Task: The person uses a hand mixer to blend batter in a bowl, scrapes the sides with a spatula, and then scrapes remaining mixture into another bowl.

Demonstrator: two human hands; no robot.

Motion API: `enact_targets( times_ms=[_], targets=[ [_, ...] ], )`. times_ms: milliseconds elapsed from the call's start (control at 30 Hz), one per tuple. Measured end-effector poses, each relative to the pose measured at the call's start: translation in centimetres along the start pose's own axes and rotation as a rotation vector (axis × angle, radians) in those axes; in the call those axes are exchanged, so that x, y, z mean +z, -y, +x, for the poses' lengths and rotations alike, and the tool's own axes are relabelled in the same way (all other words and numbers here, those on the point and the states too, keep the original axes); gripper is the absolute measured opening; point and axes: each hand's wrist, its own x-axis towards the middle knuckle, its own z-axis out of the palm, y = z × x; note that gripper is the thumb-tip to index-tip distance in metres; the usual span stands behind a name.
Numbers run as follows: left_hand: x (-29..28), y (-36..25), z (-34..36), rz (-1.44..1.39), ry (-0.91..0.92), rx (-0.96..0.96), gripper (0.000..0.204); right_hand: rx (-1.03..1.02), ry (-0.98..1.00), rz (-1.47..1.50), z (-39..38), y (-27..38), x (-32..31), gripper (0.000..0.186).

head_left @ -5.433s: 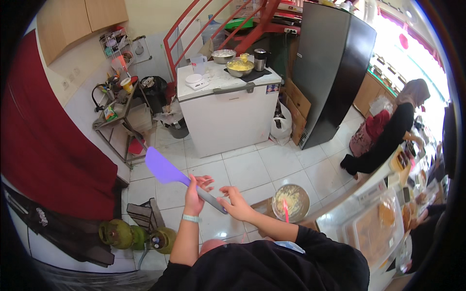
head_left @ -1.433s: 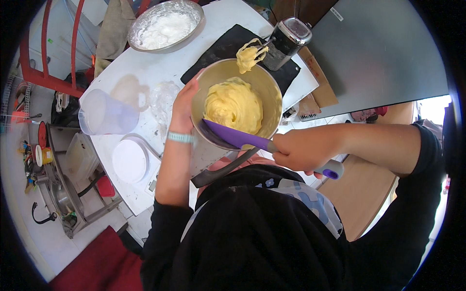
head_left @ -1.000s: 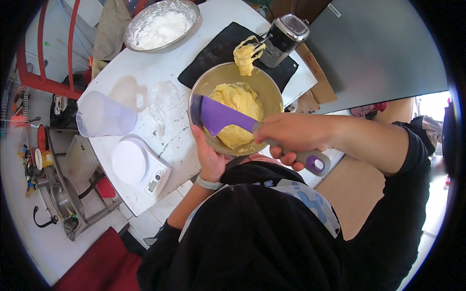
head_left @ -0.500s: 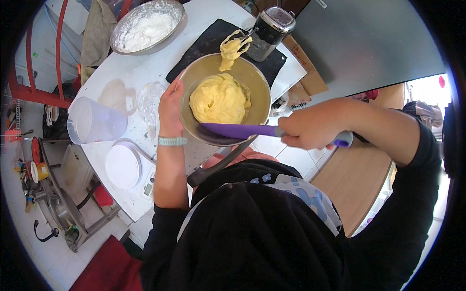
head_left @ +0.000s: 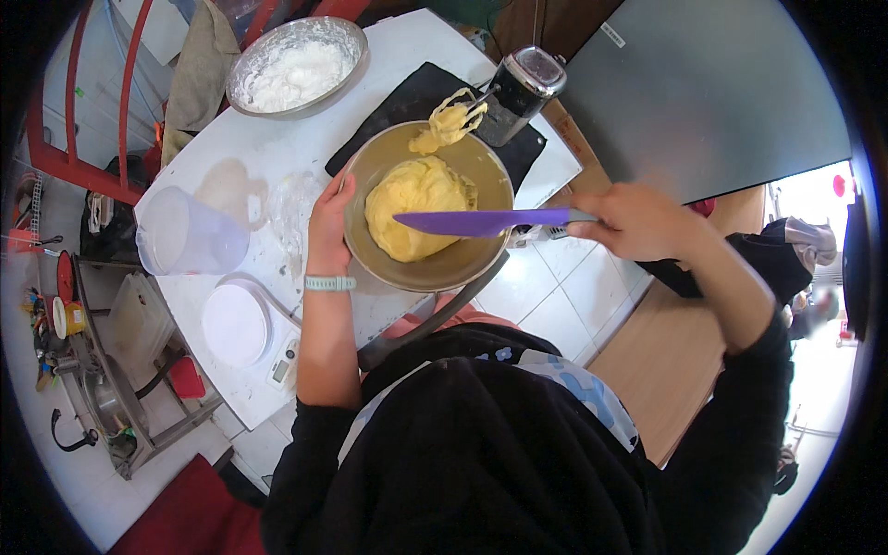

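A metal mixing bowl point(head_left: 370, 242) with a mound of pale yellow batter point(head_left: 412, 194) stands at the table's near right. My left hand point(head_left: 330, 220) is closed on the bowl's left rim. In my right hand point(head_left: 638, 222), to the right of the bowl, is a purple spatula point(head_left: 481, 222) gripped by its grey handle. Its blade reaches over the batter; whether it touches cannot be told. Beyond the far rim, the batter-coated beaters point(head_left: 455, 118) of a black and silver hand mixer point(head_left: 521, 92) overhang the bowl.
A metal bowl of white powder point(head_left: 296, 74) is at the far left of the white table point(head_left: 222, 324). Nearer are a clear plastic jug point(head_left: 190, 233), crumpled plastic wrap point(head_left: 289, 217) and a kitchen scale point(head_left: 282, 365) bearing a round white lid or tub point(head_left: 236, 324). A black cloth point(head_left: 421, 92) lies under the mixer.
My right hand has moved up and slightly right, lifting the spatula from the bowl's near side to over the batter. My left hand still holds the bowl's rim.
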Motion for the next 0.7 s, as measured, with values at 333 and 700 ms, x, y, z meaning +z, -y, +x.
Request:
enact_targets(
  times_ms=[333, 700],
  targets=[
    [2.0, 0.4, -0.1, -0.022, -0.155, 0.097, 0.033, 0.417, 0.393, 1.227, 2.0, -3.7, 6.6, 0.049],
    [2.1, 0.1, 0.0, 0.001, -0.193, 0.102, 0.032, 0.585, 0.508, 1.039, -0.9, -6.3, 2.8, 0.051]
  ],
)
